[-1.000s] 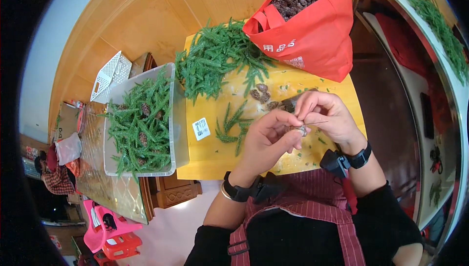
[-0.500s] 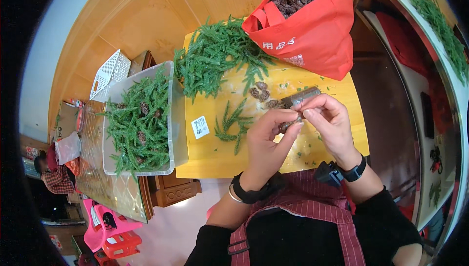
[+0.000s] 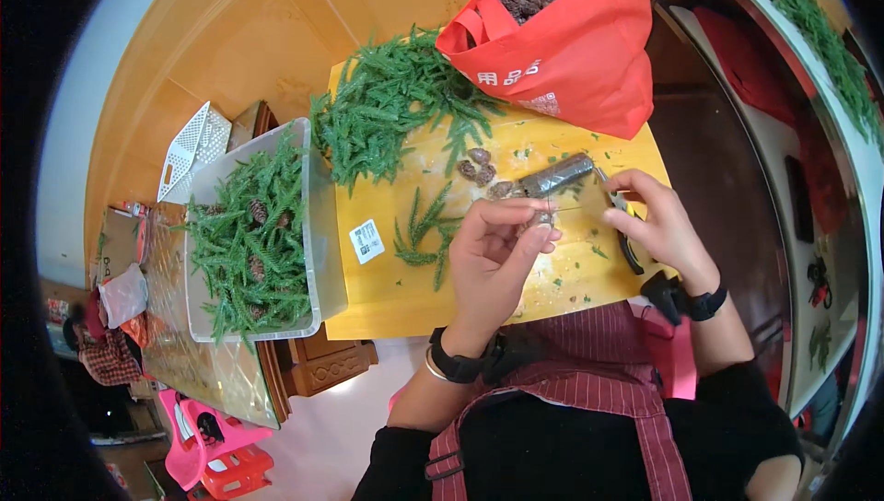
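My left hand (image 3: 502,248) is closed on a small brown pine cone (image 3: 540,219), pinched between thumb and fingers; a thin wire seems to stand up from it. To its right, my right hand (image 3: 652,220) has its fingers closed around a pair of pliers (image 3: 630,252) with black and yellow handles, the metal jaws pointing away from me. Just beyond the hands lies a dark wrapped cylindrical bundle (image 3: 559,174). Several loose pine cones (image 3: 477,168) rest to its left. A green artificial pine sprig (image 3: 424,229) lies to the left of my left hand.
On the yellow table (image 3: 378,303) are a heap of green sprigs (image 3: 396,105) and a red bag (image 3: 571,68) full of pine cones. A clear plastic bin (image 3: 315,225) holding sprigs with cones stands at left, beside a white basket (image 3: 196,146). A white label (image 3: 366,240) lies near it.
My right hand has left the pine cone, moved right and taken hold of the pliers. My left hand still holds the cone. The view has shifted slightly.
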Available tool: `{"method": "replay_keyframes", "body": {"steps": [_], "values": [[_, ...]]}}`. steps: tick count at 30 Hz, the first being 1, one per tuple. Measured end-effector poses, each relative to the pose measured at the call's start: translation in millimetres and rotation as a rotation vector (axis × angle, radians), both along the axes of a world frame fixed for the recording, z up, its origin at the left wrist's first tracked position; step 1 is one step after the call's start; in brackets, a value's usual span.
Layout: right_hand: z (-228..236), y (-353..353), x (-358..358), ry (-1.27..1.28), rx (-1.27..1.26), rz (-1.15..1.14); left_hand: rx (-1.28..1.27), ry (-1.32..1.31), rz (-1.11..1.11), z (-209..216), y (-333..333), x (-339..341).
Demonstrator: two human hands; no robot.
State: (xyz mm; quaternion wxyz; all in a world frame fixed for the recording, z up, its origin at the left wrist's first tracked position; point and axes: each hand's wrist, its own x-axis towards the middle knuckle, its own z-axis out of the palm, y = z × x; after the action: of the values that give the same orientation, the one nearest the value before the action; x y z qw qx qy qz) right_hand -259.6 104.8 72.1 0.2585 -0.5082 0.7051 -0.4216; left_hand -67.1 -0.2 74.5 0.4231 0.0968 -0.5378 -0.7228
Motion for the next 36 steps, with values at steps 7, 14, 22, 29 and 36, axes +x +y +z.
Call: {"method": "replay_keyframes", "body": {"steps": [7, 14, 22, 29, 36], "values": [[-52, 35, -14, 0.569, 0.258, -0.086, 0.093, -0.064, -0.081, 8, 6, -9], [-44, 41, -31, 0.401, 0.276, -0.237, 0.01, -0.14, -0.071, 2, 5, -7], [-6, 77, -9, -0.894, 0.077, -0.313, 0.033, -0.136, -0.055, -2, 5, -11], [23, 67, 21, -0.07, 0.076, 0.021, 0.053, -0.095, -0.05, -5, 8, -12], [31, 54, 22, 0.203, -0.041, 0.148, 0.038, -0.026, -0.077, -6, 8, -12]]}}
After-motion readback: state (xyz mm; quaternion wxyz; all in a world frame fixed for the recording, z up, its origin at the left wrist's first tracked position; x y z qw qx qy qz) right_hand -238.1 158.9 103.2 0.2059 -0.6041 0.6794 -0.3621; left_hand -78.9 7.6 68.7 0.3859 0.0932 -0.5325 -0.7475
